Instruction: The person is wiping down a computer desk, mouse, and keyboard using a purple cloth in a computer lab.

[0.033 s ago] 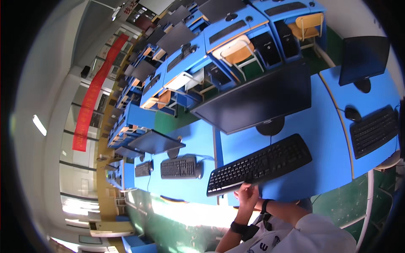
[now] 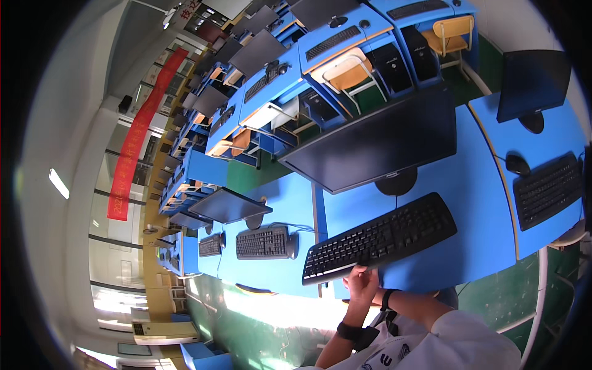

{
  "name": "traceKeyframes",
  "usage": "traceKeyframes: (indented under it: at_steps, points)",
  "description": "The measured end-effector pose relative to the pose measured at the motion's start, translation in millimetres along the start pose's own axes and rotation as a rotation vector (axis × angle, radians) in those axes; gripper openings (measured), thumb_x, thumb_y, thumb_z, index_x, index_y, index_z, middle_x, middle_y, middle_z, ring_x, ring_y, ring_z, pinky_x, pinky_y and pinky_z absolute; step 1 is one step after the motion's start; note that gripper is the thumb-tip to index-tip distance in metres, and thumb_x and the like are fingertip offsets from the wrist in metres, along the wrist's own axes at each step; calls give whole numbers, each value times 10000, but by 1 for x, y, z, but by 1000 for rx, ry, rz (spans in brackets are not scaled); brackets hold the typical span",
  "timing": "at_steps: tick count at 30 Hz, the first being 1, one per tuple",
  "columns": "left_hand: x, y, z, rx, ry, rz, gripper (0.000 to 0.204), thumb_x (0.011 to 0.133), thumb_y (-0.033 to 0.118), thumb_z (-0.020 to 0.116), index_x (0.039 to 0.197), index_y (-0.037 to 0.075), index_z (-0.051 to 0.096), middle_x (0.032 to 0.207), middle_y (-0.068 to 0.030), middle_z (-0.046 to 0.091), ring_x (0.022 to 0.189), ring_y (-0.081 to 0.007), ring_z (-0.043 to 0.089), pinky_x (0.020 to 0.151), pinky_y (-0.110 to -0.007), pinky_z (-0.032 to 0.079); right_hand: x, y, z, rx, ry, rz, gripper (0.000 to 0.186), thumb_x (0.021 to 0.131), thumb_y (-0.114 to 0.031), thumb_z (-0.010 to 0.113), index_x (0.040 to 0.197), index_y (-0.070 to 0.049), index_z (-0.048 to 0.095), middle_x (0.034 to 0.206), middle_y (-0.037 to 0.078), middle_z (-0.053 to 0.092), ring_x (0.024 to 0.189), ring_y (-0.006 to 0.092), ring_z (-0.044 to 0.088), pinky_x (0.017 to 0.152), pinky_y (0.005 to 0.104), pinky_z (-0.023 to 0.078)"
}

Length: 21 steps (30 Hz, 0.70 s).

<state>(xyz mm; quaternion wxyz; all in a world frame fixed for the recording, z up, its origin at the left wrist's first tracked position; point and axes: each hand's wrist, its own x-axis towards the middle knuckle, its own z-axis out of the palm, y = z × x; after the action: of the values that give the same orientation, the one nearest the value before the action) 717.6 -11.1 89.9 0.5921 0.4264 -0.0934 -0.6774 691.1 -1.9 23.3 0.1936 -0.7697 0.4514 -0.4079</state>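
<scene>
A black keyboard [image 2: 382,237] slants across the blue desk in front of me, its left end close to the front edge. My left hand [image 2: 361,282] is closed at the middle of its near side, with the fingertips meeting the edge. A black band [image 2: 357,335] circles that wrist. My right hand is mostly hidden behind the left one; only its wrist with a dark strap [image 2: 386,300] and the forearm [image 2: 413,308] show. Beyond the keyboard stands a dark monitor [image 2: 382,142] on a round base.
To the left are another keyboard [image 2: 264,243] and a monitor [image 2: 229,206]. On the right are a mouse [image 2: 517,164], a third keyboard [image 2: 547,191] and a monitor [image 2: 533,85]. Rows of blue desks with wooden chairs [image 2: 453,36] stretch away. A red banner [image 2: 143,139] hangs along the windows.
</scene>
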Motion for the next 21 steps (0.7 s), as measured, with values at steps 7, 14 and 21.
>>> traceKeyframes:
  at_steps: [7, 14, 21]
  points:
    - [8, 24, 20, -256, 15, -203, 174, 670, -116, 541, 804, -4, 544, 812, -51, 581, 784, -135, 551, 767, -248, 479, -16, 48, -51, -372, 8, -88, 319, 743, -267, 619, 1004, -84, 613, 1143, 97, 515, 1087, 292, 459, 922, 538, 358]
    - [20, 22, 22, -530, 111, -373, 272, 688, -92, 533, 949, -59, 600, 988, -97, 635, 930, -202, 601, 858, -302, 515, -91, 123, -206, -581, 106, 425, 235, 737, -306, 608, 960, -236, 624, 1010, -26, 571, 975, 306, 455, 756, 480, 383]
    - [24, 8, 18, -467, -38, -418, 207, 668, -95, 537, 849, -20, 604, 912, -65, 645, 891, -165, 599, 828, -271, 511, -197, 142, -329, -840, 187, 921, 345, 702, -194, 626, 1046, -216, 610, 1181, -34, 553, 1084, 363, 435, 839, 511, 365]
